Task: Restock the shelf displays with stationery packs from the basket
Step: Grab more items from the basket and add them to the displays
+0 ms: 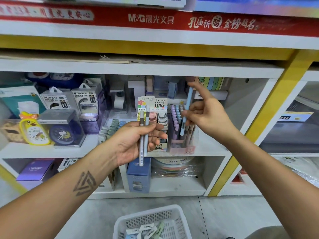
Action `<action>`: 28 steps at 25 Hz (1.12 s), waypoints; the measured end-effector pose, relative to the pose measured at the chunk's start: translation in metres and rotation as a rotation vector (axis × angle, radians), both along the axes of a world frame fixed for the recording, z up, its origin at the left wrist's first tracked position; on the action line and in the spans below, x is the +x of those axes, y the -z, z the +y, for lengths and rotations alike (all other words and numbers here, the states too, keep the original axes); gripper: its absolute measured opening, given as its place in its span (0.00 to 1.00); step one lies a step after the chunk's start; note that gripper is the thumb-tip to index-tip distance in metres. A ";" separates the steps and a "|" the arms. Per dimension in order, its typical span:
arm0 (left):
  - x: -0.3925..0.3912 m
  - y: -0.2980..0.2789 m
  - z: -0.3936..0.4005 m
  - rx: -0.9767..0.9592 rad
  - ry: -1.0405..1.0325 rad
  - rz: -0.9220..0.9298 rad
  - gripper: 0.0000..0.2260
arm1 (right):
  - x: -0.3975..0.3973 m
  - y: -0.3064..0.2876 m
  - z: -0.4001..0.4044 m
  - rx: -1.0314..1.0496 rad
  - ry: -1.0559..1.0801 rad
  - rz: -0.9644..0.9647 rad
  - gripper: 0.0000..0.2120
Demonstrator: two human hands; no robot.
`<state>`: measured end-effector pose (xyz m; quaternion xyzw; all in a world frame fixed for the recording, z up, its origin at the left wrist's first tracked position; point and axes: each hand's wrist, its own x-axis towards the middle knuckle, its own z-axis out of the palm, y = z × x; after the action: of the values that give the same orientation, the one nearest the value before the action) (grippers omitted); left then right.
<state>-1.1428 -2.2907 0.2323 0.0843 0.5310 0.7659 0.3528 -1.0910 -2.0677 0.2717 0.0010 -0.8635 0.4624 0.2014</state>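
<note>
Left hand (136, 140) gripping two pens (144, 135) upright; right hand (205, 116) pinching blue pen (187, 109) just above pen stand (183, 135) on middle shelf. Basket (151, 223) near, on floor. Risk: slim pinch slipping, pen knocking neighbours or missing a slot.

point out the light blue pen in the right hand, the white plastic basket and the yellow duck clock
light blue pen (187, 107): head view, mid barrel
white plastic basket (179, 221): head view, right wall
yellow duck clock (34, 131): head view, dial
</note>
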 end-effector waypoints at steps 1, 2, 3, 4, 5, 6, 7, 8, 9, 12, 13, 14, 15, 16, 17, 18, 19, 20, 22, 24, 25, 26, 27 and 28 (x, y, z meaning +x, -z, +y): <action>0.000 0.000 0.000 -0.007 0.003 -0.001 0.13 | -0.001 0.002 0.001 0.017 0.035 0.007 0.32; 0.000 0.001 0.001 -0.013 0.004 -0.004 0.13 | -0.002 0.004 0.001 0.039 0.066 0.026 0.29; 0.001 0.002 0.001 -0.020 0.003 -0.003 0.13 | -0.002 0.005 0.002 0.055 0.088 0.049 0.28; 0.001 0.003 0.003 -0.029 -0.003 0.006 0.13 | -0.002 0.005 0.003 0.053 0.095 0.070 0.27; 0.001 0.005 0.005 -0.044 -0.021 0.030 0.13 | -0.002 0.003 0.003 0.039 0.078 0.077 0.28; 0.001 0.006 0.008 -0.065 -0.049 0.070 0.13 | 0.000 0.002 0.003 0.021 0.038 0.059 0.28; 0.000 0.007 0.010 -0.083 -0.081 0.117 0.13 | 0.001 0.002 0.000 0.011 -0.023 0.014 0.29; -0.001 0.007 0.012 -0.087 -0.102 0.159 0.15 | 0.002 0.004 -0.004 0.025 -0.097 -0.044 0.27; -0.001 0.007 0.014 -0.080 -0.113 0.188 0.16 | 0.003 0.006 -0.009 0.065 -0.170 -0.100 0.23; -0.004 0.007 0.019 -0.067 -0.160 0.217 0.12 | 0.002 0.018 -0.025 0.174 -0.333 -0.169 0.10; -0.005 0.007 0.019 -0.066 -0.200 0.216 0.09 | 0.001 0.020 -0.025 0.171 -0.339 -0.170 0.08; -0.008 0.007 0.017 -0.068 -0.252 0.208 0.06 | 0.000 0.021 -0.023 0.160 -0.308 -0.167 0.07; -0.012 0.007 0.013 -0.065 -0.312 0.193 0.04 | 0.000 0.020 -0.017 0.130 -0.250 -0.158 0.06; -0.017 0.006 0.008 -0.056 -0.364 0.170 0.03 | -0.001 0.019 -0.011 0.049 -0.181 -0.143 0.06; -0.021 0.006 0.003 -0.040 -0.391 0.140 0.02 | -0.001 0.017 -0.004 -0.095 -0.129 -0.122 0.05; -0.022 0.005 0.000 -0.026 -0.384 0.110 0.02 | -0.001 0.016 0.001 -0.265 -0.104 -0.096 0.04; -0.021 0.005 -0.002 -0.029 -0.345 0.087 0.02 | -0.001 0.015 0.005 -0.406 -0.097 -0.064 0.04; -0.017 0.005 -0.002 -0.058 -0.279 0.074 0.05 | -0.002 0.013 0.009 -0.493 -0.092 -0.026 0.05; -0.008 0.007 0.003 -0.179 -0.130 0.078 0.11 | -0.002 0.009 0.012 -0.532 -0.057 0.044 0.07; -0.004 0.008 0.009 -0.268 -0.067 0.083 0.15 | -0.001 0.003 0.016 -0.336 0.053 0.110 0.07; -0.004 0.008 0.010 -0.269 -0.069 0.070 0.16 | 0.000 0.000 0.019 -0.156 0.111 0.147 0.07; -0.004 0.006 0.011 -0.246 -0.072 0.046 0.15 | 0.001 -0.001 0.021 0.040 0.148 0.192 0.08; -0.005 0.004 0.010 -0.213 -0.065 0.016 0.13 | 0.002 -0.001 0.021 0.214 0.159 0.246 0.08; -0.004 0.003 0.010 -0.178 -0.046 -0.013 0.09 | 0.003 0.000 0.020 0.344 0.149 0.297 0.08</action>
<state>-1.1469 -2.2807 0.2294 0.0353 0.5965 0.7239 0.3449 -1.0884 -2.0481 0.2713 0.0398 -0.8882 0.2870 0.3565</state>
